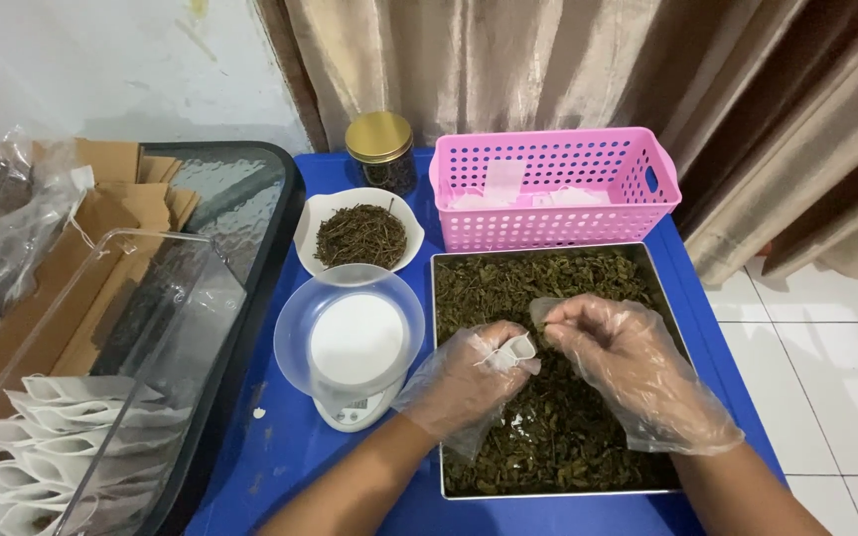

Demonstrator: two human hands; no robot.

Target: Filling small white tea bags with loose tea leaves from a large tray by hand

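Both hands wear loose, clear plastic gloves and work over a square metal tray (436, 377) heaped with dark green dried leaves (558, 437), which sits on the near right part of a blue plastic table (280, 447). The left hand (469, 377) is curled narrow, thumb and fingers pinched on a small white filter bag (516, 349) whose mouth faces up and to the right, just above the leaves at the middle of the tray. The right hand (623, 357) sits close beside it, fingertips bunched at the bag's mouth; whether they grip a pinch of leaf or the bag's edge, I cannot tell. The bag looks very light, thin and limp, likely to crumple or tear if squeezed, so a hold at the rim of its opening with soft finger pressure seems best, and the slack gloves may make it slippery. The leaves seem dry, brittle and weightless, apt to scatter. Left of the tray stands a small white kitchen scale carrying a clear round plastic bowl (350, 333), and beyond that a white ceramic bowl of dark twiggy herbs (360, 236). Farther off are a glass jar with a gold lid (380, 149) and a pink perforated plastic basket (553, 189) with white bags inside. At the far left a clear plastic box (151, 298) holds a row of filled white bags (52, 437), beside brown paper pouches (116, 199).
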